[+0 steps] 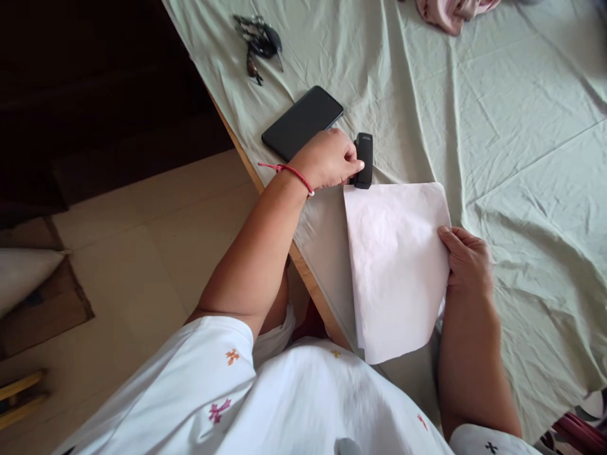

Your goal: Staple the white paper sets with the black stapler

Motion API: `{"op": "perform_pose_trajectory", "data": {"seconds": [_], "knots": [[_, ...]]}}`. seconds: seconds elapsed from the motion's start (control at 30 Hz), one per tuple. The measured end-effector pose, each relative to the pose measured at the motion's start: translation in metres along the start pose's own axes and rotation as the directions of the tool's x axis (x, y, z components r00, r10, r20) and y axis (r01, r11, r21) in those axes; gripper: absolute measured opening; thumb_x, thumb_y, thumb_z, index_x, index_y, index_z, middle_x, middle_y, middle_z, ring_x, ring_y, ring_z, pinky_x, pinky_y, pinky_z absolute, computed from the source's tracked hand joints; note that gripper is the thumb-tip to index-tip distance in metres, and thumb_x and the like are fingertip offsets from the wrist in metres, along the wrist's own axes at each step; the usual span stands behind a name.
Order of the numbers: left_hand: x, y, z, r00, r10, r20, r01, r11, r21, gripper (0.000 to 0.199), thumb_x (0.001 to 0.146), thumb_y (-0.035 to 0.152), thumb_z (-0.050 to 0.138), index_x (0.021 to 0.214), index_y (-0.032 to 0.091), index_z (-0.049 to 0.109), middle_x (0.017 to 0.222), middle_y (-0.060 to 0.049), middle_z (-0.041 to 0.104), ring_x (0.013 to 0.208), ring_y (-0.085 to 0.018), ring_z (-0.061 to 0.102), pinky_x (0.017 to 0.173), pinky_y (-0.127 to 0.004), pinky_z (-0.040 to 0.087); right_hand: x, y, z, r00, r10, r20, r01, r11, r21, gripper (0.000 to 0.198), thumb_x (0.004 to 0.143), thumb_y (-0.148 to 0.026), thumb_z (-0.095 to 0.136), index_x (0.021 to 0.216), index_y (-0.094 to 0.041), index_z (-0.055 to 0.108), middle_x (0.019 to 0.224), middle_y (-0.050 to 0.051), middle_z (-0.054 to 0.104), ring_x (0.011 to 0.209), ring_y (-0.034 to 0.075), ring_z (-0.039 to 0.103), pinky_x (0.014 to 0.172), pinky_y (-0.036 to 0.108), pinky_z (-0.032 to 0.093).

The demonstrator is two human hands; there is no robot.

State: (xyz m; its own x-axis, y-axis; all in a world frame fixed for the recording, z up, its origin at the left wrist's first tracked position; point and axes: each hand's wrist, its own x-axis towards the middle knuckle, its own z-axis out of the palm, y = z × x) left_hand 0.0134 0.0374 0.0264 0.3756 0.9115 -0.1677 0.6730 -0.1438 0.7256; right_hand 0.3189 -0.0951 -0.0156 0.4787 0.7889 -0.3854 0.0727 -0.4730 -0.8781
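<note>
My left hand [333, 158] is closed around a small black stapler [365, 155], thumb pressed along its side. The stapler's lower end meets the top left corner of several white sheets of paper [398, 265]. Whether its jaws are pressed together I cannot tell. At the right edge of the sheets, my right hand [469, 256] pinches them, with the thumb on top and the other fingers curled mostly out of sight. The sheets look stacked, with a second edge showing at the lower left. A red string bracelet [296, 174] circles my left wrist.
A black phone [303, 120] lies beside my left wrist, partly covered by it. Beyond it is a bunch of keys [260, 44]. Pale green cloth [521, 126] with creases covers the surface, whose wooden edge [308, 278] runs diagonally. Pink fabric [450, 12] lies at the far side.
</note>
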Motion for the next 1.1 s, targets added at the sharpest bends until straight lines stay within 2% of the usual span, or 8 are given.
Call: {"op": "perform_pose_trajectory", "data": {"seconds": [0.13,0.43,0.57,0.67,0.9,1.1], "knots": [[-0.002,0.003,-0.001,0.998,-0.034,-0.047,0.034,0.999,-0.003,0.022,0.087,0.037,0.066,0.082,0.018,0.078,0.068,-0.005,0.071,0.083,-0.019,0.067,0.077,-0.03,0.047,-0.002,0.002,-0.001,0.999,-0.032,-0.018,0.032,0.999,-0.001,0.032,0.064,-0.048,0.09,0.078,-0.023,0.074,0.06,-0.004,0.064,0.047,0.012,0.051,0.04,0.026,0.041],[-0.005,0.016,-0.002,0.983,-0.126,0.131,0.124,0.992,0.022,0.027,0.087,0.035,0.065,0.077,0.015,0.08,0.061,-0.006,0.068,0.071,-0.02,0.066,0.072,-0.032,0.05,-0.01,0.002,-0.002,0.997,-0.011,-0.081,0.011,1.0,0.003,0.028,0.065,-0.045,0.089,0.076,-0.022,0.077,0.062,-0.003,0.064,0.051,0.011,0.05,0.043,0.024,0.039],[-0.002,0.009,0.0,0.984,-0.074,0.16,0.076,0.997,-0.001,0.023,0.086,0.034,0.067,0.078,0.016,0.08,0.055,-0.003,0.064,0.071,-0.019,0.065,0.073,-0.03,0.049,-0.012,0.003,-0.002,0.997,0.005,-0.075,-0.004,1.0,0.012,0.029,0.063,-0.044,0.09,0.076,-0.022,0.077,0.061,-0.003,0.064,0.051,0.011,0.05,0.044,0.024,0.039],[0.001,0.003,0.002,0.987,-0.018,0.161,0.025,0.999,-0.04,0.021,0.085,0.034,0.068,0.078,0.018,0.079,0.052,-0.001,0.06,0.068,-0.018,0.062,0.071,-0.028,0.047,-0.014,0.003,-0.003,0.997,0.005,-0.082,-0.004,1.0,0.015,0.03,0.063,-0.045,0.09,0.077,-0.021,0.077,0.062,-0.003,0.064,0.052,0.011,0.05,0.044,0.024,0.039],[0.0,0.003,0.01,0.983,-0.105,0.15,0.107,0.994,-0.007,0.029,0.088,0.031,0.067,0.064,0.016,0.072,0.047,0.001,0.052,0.054,-0.012,0.052,0.065,-0.028,0.04,-0.012,0.006,-0.002,0.997,-0.015,-0.077,0.017,0.999,0.034,0.033,0.064,-0.045,0.09,0.078,-0.02,0.075,0.062,-0.003,0.063,0.052,0.011,0.051,0.045,0.024,0.039],[-0.004,-0.002,0.018,0.994,-0.093,0.062,0.1,0.988,-0.114,0.029,0.088,0.031,0.07,0.062,0.017,0.071,0.045,0.003,0.047,0.053,-0.012,0.05,0.065,-0.03,0.038,-0.02,0.002,-0.002,0.999,-0.001,-0.052,0.005,0.996,0.084,0.033,0.064,-0.042,0.092,0.078,-0.017,0.075,0.061,-0.003,0.063,0.053,0.009,0.05,0.046,0.022,0.037]]}}
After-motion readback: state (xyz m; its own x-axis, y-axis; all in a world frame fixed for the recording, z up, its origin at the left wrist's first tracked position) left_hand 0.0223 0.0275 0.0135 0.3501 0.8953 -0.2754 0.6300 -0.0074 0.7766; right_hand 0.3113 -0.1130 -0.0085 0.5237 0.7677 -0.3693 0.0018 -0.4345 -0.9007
